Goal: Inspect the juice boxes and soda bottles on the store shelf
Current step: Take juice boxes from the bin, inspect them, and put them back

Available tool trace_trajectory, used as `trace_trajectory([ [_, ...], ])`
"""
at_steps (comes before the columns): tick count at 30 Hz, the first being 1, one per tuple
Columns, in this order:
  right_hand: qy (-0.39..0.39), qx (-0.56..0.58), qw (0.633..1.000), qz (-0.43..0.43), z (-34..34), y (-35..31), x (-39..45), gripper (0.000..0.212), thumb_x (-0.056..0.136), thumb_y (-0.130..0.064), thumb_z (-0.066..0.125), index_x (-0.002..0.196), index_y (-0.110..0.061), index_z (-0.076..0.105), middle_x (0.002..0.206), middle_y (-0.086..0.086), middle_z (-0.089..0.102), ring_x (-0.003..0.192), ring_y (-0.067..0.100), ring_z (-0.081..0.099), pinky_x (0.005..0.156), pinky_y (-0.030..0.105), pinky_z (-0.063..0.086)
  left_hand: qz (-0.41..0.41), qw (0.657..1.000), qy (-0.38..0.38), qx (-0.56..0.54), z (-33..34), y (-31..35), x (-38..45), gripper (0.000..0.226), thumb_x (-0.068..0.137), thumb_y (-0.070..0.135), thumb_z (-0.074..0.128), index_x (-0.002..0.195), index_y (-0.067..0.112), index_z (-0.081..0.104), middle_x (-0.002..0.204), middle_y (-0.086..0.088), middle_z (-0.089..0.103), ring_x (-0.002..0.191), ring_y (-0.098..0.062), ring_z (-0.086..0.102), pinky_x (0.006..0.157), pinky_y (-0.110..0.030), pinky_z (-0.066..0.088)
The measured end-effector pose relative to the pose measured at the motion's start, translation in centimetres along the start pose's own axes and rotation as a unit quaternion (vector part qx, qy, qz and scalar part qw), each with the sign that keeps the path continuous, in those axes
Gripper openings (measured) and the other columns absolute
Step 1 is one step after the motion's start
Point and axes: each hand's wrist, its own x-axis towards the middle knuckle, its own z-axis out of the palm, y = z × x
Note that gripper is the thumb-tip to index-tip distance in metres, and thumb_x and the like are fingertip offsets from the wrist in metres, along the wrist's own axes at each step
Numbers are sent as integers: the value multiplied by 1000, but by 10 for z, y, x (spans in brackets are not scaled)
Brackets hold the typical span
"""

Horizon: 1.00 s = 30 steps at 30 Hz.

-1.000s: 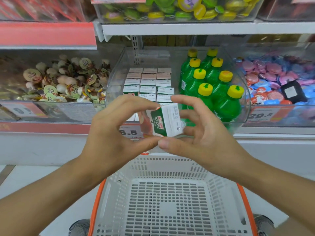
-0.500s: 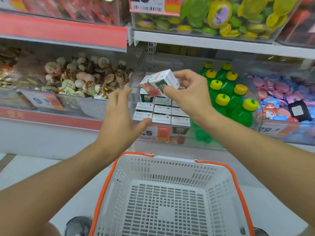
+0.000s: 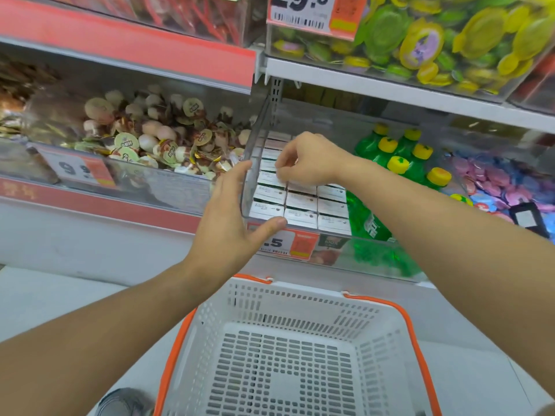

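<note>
- Your right hand (image 3: 309, 163) curls its fingers down onto the rows of small white-topped juice boxes (image 3: 301, 202) in the clear plastic bin (image 3: 244, 187); whether it pinches one, you cannot tell.
- Your left hand (image 3: 228, 223), fingers straight, rests against that bin's front corner.
- Green yellow-capped soda bottles (image 3: 399, 163) stand just right of your grip.
- A white orange-rimmed basket (image 3: 300, 349) sits below.

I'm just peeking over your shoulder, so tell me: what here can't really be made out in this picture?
- Fingertips of the right hand: curled down among the juice boxes; whether they pinch one is hidden.
- Price tag: its first digits are covered by the left hand.
- Juice box print: too small and blurred.
- Soda bottles: labels smeared behind the clear bin wall and the right forearm.
</note>
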Motion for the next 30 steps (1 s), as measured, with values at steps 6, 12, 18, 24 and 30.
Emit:
trace_trajectory([
  [6, -5, -21, 999, -30, -1, 16, 32, 27, 90, -29, 72, 113, -17, 73, 104, -3, 70, 90, 9, 64, 86, 26, 54, 1, 1000, -3, -2, -1, -1, 1, 93, 75, 45, 81, 148, 33, 26, 149, 13, 37, 135, -6, 36, 107, -43, 45],
  [12, -78, -65, 992, -74, -9, 15, 47, 36, 87, -33, 75, 119, -16, 70, 107, -5, 68, 89, 7, 61, 80, 21, 51, 0, 1000, -10, -18, -1, -2, 2, 89, 75, 45, 81, 146, 35, 28, 147, 13, 40, 135, -10, 41, 104, -45, 47],
  [18, -94, -72, 990, -70, -9, 14, 53, 32, 85, -35, 77, 111, -18, 72, 101, -6, 68, 82, 3, 60, 75, 21, 51, -6, 1000, -7, -18, -1, -1, 2, 90, 74, 43, 83, 145, 36, 27, 146, 14, 39, 133, -10, 41, 104, -44, 46],
  [24, -91, -139, 984, -69, -2, 8, 54, 35, 88, -39, 73, 113, -16, 71, 93, -3, 66, 85, 17, 63, 63, 21, 46, -8, 1000, -11, -17, -2, 1, 2, 90, 73, 42, 83, 144, 35, 28, 145, 13, 39, 131, -10, 42, 104, -44, 46],
  [30, -55, -126, 989, -54, -10, 2, 27, 38, 95, -38, 63, 122, -12, 58, 110, 6, 55, 94, 19, 53, 79, 34, 45, -9, 1000, -22, -19, -4, 4, 3, 90, 74, 41, 83, 144, 34, 28, 146, 12, 38, 132, -10, 40, 106, -43, 46],
])
